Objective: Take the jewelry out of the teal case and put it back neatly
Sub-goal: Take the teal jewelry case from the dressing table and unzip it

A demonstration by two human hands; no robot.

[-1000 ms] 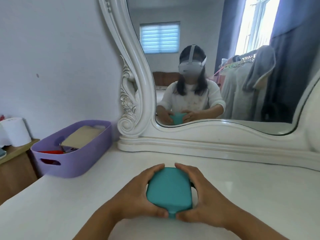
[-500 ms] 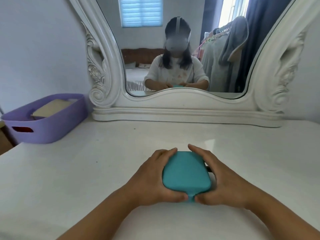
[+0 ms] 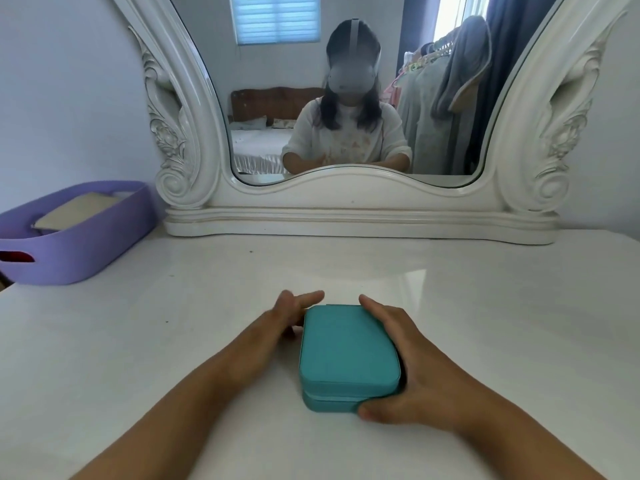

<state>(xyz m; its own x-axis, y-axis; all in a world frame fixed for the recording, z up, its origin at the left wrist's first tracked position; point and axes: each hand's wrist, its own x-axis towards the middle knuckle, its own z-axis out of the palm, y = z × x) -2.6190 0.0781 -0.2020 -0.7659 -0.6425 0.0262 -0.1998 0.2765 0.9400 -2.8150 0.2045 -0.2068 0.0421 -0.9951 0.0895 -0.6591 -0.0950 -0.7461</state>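
The teal case lies flat and zipped shut on the white dressing table, near the front middle. My right hand wraps its right side, thumb pressed on the front corner and fingers along the far edge. My left hand rests beside the case's left edge with fingers spread and blurred, its palm at the side of the case. No jewelry shows; the inside of the case is hidden.
A lilac plastic basket with a beige pad inside stands at the table's back left. A large white carved mirror runs along the back edge and reflects a person seated at the table.
The view has swung right and centred on the mirror. My left hand has come off the case's front corner and spread open beside it; my right hand keeps its hold.
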